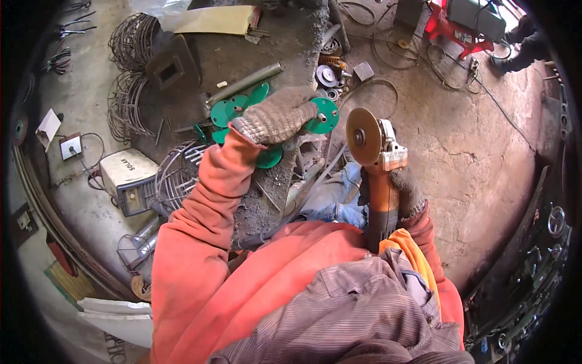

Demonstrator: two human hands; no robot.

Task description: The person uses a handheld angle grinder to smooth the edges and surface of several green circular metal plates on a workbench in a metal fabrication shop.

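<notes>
Two salmon-red sleeves [197, 209] rise from the lower edge, and a dark striped garment [339, 303] lies at 5 o'clock from the middle of the view, an orange cloth [418, 258] beside it. At 3 o'clock the gloved right hand [407, 193] grips the orange angle grinder [383, 188] by its body; most of its fingers are hidden, so I cannot tell whether they are spread or together. The tool stands nearly upright, its tan disc [362, 136] at 2 o'clock.

Just left of that disc, at 1 o'clock, is a green plate [328, 110] with a short stud, a narrow gap showing between the two. The gloved left hand [276, 115], near 12 o'clock, holds this plate at its fingertips, the fingers pressed together; the thumb is hidden. More green plates [225, 111] lie around that hand at 11 o'clock on a grimy dark table [291, 51], with a metal pipe [245, 84] just beyond.

Farther out, a boxy floodlight [126, 173] sits at 9 o'clock and wire coils [128, 103] at 10. A small metal block [364, 71] rests on the floor at 1 o'clock. Farthest away, at 2 o'clock, are another person's dark-trousered legs [528, 39], near a red stand [448, 30].
</notes>
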